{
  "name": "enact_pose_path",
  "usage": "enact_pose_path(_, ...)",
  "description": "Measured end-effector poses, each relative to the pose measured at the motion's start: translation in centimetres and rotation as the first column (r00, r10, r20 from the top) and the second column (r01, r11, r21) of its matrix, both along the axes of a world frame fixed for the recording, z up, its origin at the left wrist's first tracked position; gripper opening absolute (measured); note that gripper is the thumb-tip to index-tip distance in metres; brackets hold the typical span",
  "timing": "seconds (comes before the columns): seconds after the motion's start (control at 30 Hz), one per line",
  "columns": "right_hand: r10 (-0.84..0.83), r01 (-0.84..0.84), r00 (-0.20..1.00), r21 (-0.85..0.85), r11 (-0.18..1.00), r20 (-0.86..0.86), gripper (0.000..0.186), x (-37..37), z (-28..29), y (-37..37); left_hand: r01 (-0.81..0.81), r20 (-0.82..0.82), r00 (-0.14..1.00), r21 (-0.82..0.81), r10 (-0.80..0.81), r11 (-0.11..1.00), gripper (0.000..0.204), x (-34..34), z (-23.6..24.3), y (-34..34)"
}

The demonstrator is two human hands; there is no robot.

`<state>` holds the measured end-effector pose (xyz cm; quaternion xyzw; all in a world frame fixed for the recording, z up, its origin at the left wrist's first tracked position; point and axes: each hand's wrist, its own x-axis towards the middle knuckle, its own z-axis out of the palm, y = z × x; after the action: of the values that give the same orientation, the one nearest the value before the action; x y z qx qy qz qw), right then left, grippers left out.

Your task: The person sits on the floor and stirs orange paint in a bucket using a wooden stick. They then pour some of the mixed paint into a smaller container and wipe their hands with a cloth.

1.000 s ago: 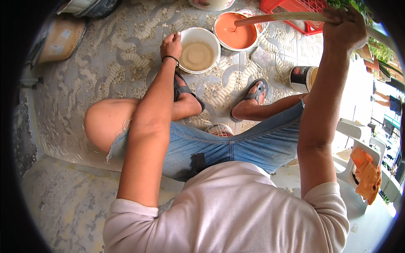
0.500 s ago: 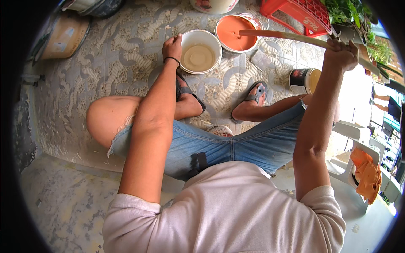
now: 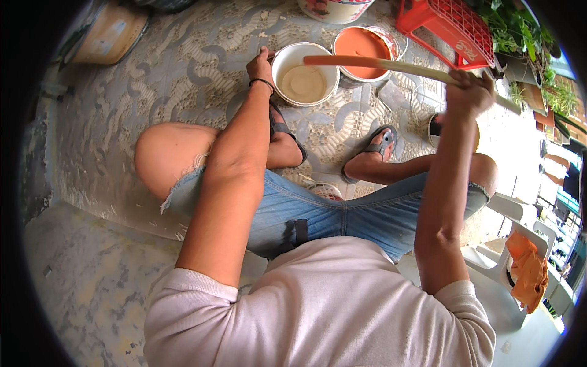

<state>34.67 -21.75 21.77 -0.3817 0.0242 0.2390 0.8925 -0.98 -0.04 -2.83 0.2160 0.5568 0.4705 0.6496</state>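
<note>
My left hand (image 3: 260, 68) is closed on the left rim of a white bucket (image 3: 304, 88) with beige contents, low on the tiled floor. My right hand (image 3: 469, 92) grips a long, light wooden stick (image 3: 413, 70) held out horizontally. Its far end, coated orange, hangs over the white bucket; I cannot tell whether it touches anything there. Just behind and to the right stands a bucket of orange paint (image 3: 364, 46), partly crossed by the stick.
A red plastic crate (image 3: 446, 27), potted plants (image 3: 513, 27) and another bucket (image 3: 335, 7) stand beyond. A can (image 3: 435, 125) lies by my right leg. At right are a white plastic chair (image 3: 513, 208) with orange cloth (image 3: 527, 269) and people's legs (image 3: 556, 162). A tan container (image 3: 104, 40) stands upper left.
My right hand has moved down and left with the stick, whose orange end has come out of the orange paint and over the white bucket. My left hand stays on that bucket's rim.
</note>
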Motion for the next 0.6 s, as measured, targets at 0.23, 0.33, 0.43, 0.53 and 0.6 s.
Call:
enact_pose_path(0.23, 0.372, -0.344, 0.842, -0.143, 0.928, 0.39, 0.017, -17.2, -5.5, 7.7, -0.062, -0.121, 0.987, 0.297, 0.102, 0.953, 0.041, -0.9, 6.0, 3.2)
enact_pose_path(0.33, 0.548, -0.446, 0.682, -0.319, 0.836, 0.484, 0.023, -19.1, -6.1, 8.1, 0.069, -0.075, 0.996, 0.421, -0.041, 0.905, 0.052, -0.1, 11.7, 3.8)
enact_pose_path(0.43, 0.782, -0.305, 0.198, -0.721, 0.622, 0.591, 0.036, -19.2, -3.7, 9.9, 0.298, -0.074, 0.949, 0.531, -0.307, 0.793, 0.083, 0.3, 16.4, 4.7)
enact_pose_path(0.53, 0.793, -0.145, -0.225, -0.824, 0.548, 0.567, 0.042, -19.3, -2.2, 12.2, 0.274, 0.022, 0.906, 0.73, -0.422, 0.626, 0.087, 1.9, 21.4, 1.5)
enact_pose_path(0.6, 0.723, -0.102, -0.394, -0.809, 0.579, 0.567, 0.041, -18.6, -2.1, 12.9, 0.297, -0.127, 0.933, 0.799, -0.336, 0.523, 0.076, 1.6, 24.2, -0.8)
